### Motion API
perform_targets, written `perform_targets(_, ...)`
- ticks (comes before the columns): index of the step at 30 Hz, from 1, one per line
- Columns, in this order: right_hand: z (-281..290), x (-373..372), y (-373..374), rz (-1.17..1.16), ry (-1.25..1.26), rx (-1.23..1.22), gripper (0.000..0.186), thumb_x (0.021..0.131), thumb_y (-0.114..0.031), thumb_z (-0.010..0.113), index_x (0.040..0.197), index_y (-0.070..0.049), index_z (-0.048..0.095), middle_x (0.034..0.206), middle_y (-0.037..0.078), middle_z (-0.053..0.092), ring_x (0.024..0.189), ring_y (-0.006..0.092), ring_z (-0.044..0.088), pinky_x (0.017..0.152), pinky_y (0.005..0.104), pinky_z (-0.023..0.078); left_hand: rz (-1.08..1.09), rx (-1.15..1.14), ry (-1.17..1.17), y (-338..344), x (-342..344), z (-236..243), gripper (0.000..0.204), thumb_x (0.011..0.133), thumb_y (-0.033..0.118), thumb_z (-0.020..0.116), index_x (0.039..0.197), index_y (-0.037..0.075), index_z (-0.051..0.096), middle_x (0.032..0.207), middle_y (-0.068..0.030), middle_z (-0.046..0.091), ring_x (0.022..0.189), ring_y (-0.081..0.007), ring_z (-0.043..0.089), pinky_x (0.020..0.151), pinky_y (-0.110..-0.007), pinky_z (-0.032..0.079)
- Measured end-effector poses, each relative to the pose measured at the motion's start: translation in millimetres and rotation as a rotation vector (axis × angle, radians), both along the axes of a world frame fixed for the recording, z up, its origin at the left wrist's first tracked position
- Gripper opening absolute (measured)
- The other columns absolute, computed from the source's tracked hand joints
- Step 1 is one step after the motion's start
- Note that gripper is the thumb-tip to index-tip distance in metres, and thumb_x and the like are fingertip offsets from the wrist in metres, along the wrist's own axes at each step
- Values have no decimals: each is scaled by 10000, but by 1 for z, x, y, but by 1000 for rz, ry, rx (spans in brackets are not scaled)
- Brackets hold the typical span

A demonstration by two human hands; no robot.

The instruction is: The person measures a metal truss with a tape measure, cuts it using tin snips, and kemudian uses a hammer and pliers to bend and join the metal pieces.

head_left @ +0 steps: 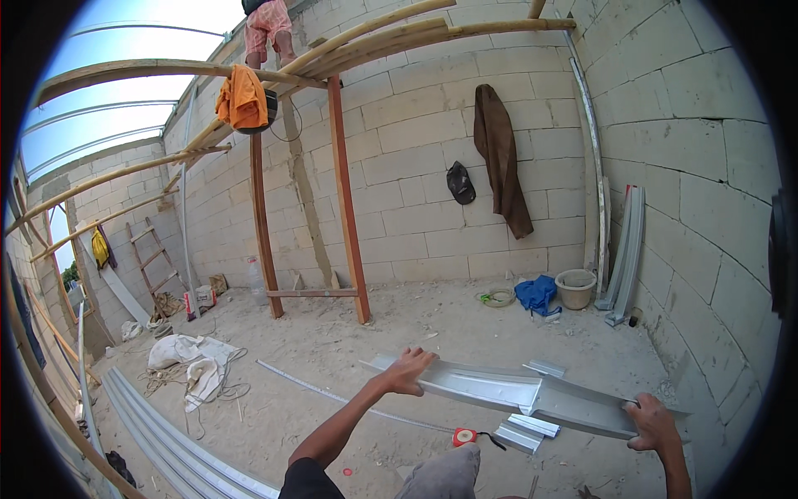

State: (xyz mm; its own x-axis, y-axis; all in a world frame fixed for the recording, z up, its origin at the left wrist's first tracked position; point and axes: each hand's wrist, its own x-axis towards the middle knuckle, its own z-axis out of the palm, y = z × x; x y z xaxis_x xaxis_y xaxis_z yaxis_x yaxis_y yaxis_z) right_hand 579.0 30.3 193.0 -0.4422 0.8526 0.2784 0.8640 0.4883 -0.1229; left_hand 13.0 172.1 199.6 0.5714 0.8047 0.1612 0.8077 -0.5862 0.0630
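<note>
A long silvery metal channel (490,387) lies crosswise in front of me, with a fold or joint near its middle. My left hand (407,372) is closed on its left part, and my right hand (654,422) grips its right end. Beneath the channel, short ribbed metal pieces (522,434) rest on the dusty floor. Close to my knee sits a red and white tape measure (464,436) with a black strap. Its blade (332,397) is drawn out along the floor toward the far left.
Long metal profiles (174,441) lie at left, near a white sack (195,362) and cord. Wooden scaffold posts (345,208) stand ahead; a person's legs (270,29) show above. A bucket (575,289), blue cloth (536,294) and leaning profiles (628,249) line the right corner.
</note>
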Motion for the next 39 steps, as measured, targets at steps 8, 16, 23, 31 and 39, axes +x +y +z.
perform_targets(8, -74, -56, 23, 56, 617, 254, 819, 491, -413, 703, 1183, -41, 472, 1018, 206, 500, 892, 411, 550, 908, 468, 424, -15, 143, -259, -14, 39, 75, 802, 437, 152, 679, 1203, 86, 449, 1130, -125, 476, 1104, -288, 408, 953, -398, 277)
perform_targets(16, -44, -158, 52, 220, 768, 172, 841, 493, -276, 645, 1248, -11, 383, 1121, 246, 477, 1074, 455, 493, 968, 475, 388, -165, -725, -873, -53, 162, -52, 1047, 542, 228, 728, 1431, -5, 225, 1431, -215, 319, 1364, -340, 243, 1145, -430, 130)
perform_targets(23, 4, -4, -6, 4, -189, -68, 775, 433, -194, 690, 1166, -52, 483, 977, 178, 478, 911, 381, 541, 794, 435, 466, 8, 69, 187, -2, -10, 46, 811, 425, 171, 735, 1184, 69, 467, 1020, -100, 518, 1016, -259, 458, 909, -380, 353)
perform_targets(31, -31, -27, 15, 29, 435, 229, 766, 497, -354, 645, 1163, -25, 458, 1048, 210, 474, 956, 404, 521, 845, 411, 435, 49, 209, -171, -7, 18, 98, 794, 403, 203, 701, 1160, 78, 498, 1015, -77, 485, 941, -285, 401, 917, -406, 309)
perform_targets(39, -47, -183, 56, 139, 1015, 218, 885, 679, -654, 531, 1261, -1, 397, 1126, 195, 454, 1081, 370, 481, 916, 417, 390, -119, -798, -1010, -61, 187, -29, 857, 522, 233, 737, 1274, -9, 402, 1233, -169, 467, 1196, -309, 416, 1064, -415, 281)
